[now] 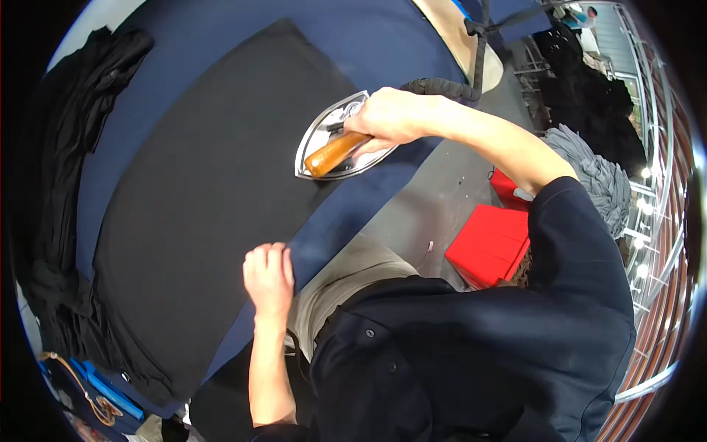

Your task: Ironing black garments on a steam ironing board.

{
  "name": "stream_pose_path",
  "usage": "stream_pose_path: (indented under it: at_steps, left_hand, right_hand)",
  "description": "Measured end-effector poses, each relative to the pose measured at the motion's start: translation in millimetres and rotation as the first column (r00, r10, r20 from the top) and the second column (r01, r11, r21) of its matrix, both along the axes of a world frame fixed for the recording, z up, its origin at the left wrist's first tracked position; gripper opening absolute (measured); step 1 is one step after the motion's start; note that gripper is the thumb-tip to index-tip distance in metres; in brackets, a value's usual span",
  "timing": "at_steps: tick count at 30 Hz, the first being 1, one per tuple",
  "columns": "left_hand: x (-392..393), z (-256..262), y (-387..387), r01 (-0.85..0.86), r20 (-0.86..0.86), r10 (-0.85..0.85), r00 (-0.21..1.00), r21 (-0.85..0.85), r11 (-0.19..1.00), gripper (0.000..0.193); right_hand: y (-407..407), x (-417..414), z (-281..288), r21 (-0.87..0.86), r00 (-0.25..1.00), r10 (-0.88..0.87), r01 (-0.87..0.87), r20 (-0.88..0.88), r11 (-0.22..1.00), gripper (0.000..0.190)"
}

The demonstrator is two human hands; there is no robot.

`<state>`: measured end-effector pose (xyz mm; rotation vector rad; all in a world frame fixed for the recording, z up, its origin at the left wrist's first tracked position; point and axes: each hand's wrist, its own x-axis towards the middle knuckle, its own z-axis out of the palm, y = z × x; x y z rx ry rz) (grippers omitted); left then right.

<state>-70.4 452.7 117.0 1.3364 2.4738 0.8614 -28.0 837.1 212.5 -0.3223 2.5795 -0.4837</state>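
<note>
A wide piece of black fabric (pixel 221 143) lies mostly flat across a navy-covered ironing table (pixel 386 38). My right hand (pixel 395 119) grips the wooden handle of a steam iron (pixel 323 135), whose bright metal body rests on the fabric near its right edge. Lower down, my left hand (pixel 269 279) lies against the fabric close to the table's near edge. Its fingers are curled and close together, and the fingertips are hidden, so whether they pinch the cloth is unclear.
Bunched black fabric (pixel 61 138) hangs along the far left side. A dark wrapped hose (pixel 442 88) runs behind my right wrist. Red boxes (pixel 489 243) stand on the floor at right, near piled grey fabric (pixel 591 171). Another person (pixel 580 17) is far off at upper right.
</note>
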Motion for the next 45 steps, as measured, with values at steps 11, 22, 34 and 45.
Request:
stream_pose_path:
  at_steps: [11,22,34,45]
  left_hand:
    - [3.2,2.1,-254.0,-0.318,-0.096,0.31,0.946,-0.086,0.944,0.019]
    - [-28.6,-13.2,-427.2,-0.984,0.882,0.462,-0.095,-0.013,-0.178,0.026]
    - [-30.0,-3.8,-430.5,-0.982,0.729,0.661,-0.177,-0.175,-0.07,0.035]
    - [-36.0,-23.9,-418.5,-0.98,0.629,0.762,-0.153,-0.199,-0.033,0.038]
  right_hand:
    - [-213.3,-59.6,-3.3,-0.021,0.963,0.264,-0.263,0.057,0.965,0.044]
    - [-504.6,-120.3,-6.2,-0.287,0.945,0.286,-0.232,0.161,0.929,0.061]
    - [-472.7,-197.4,7.8,-0.147,0.926,-0.26,0.307,0.275,0.94,0.059]
    - [11.3,-48.8,-11.0,-0.03,0.154,-0.988,0.988,-0.007,0.155,0.063]
